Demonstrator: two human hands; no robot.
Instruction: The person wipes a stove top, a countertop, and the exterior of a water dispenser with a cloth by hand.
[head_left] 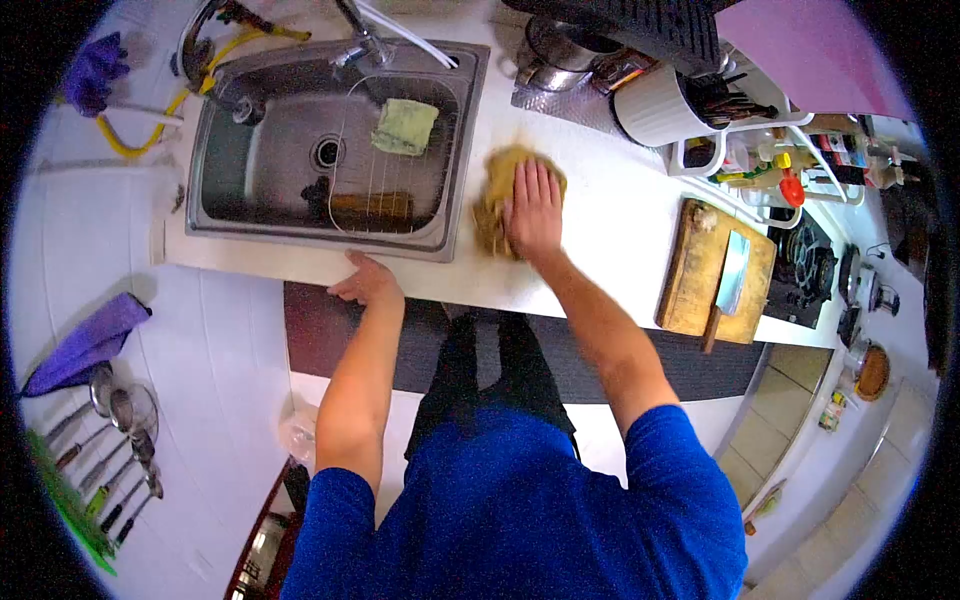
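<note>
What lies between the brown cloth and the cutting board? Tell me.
Just bare white counter between the cloth and the cutting board, as the head view shows; the right forearm crosses over its near side.

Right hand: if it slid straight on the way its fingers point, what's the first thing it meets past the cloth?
Right hand, past the cloth: likely the near edge of the shiny mat, metal pots just behind. Exact heading and depth unclear.

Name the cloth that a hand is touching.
The mustard-brown cloth, under the right hand; the pale green one is in the sink, the purple one hangs.
</note>
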